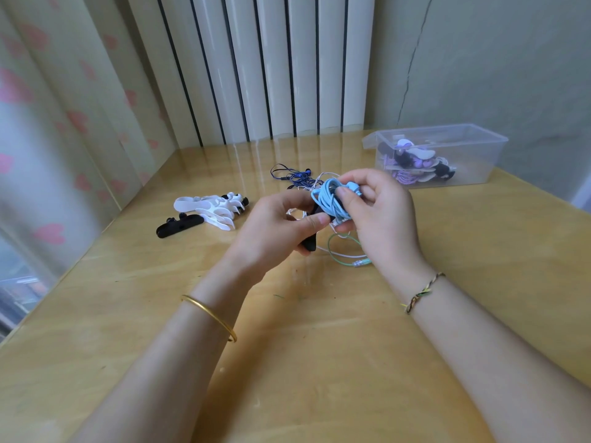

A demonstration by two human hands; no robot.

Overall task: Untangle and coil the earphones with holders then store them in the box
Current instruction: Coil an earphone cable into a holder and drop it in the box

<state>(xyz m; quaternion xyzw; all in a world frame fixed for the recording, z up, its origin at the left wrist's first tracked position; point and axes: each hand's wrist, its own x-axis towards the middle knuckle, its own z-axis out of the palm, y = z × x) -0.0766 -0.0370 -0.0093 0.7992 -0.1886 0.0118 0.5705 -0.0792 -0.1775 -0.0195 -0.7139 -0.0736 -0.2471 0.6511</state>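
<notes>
Forearms reach in from the bottom edge over a glossy yellow-wood worktop. The left wrist wears a thin gold bangle and the right wrist a braided thread bracelet.

Above the middle of the worktop the two hands meet, close together around one bundle. The left hand grips the lower end of a black holder, fingers curled round it. The right hand pinches a light blue earphone cable that is wound in many turns round the upper part of the same holder, with the thumb pressed against the coil.

Just beneath the hands a green cable and a thin white cable lie loose on the worktop. Just beyond the hands sits a tangle of dark blue earphones.

To the left, well apart from the hands, a small heap of white holders rests on the worktop, with a spare black holder lying just beside it.

At the far right stands a clear plastic box with no lid on it. Inside lie several coiled earphones in purple, white and black.

Behind the worktop rise tall white vertical panels. A pale curtain with pink hearts hangs at the left.
</notes>
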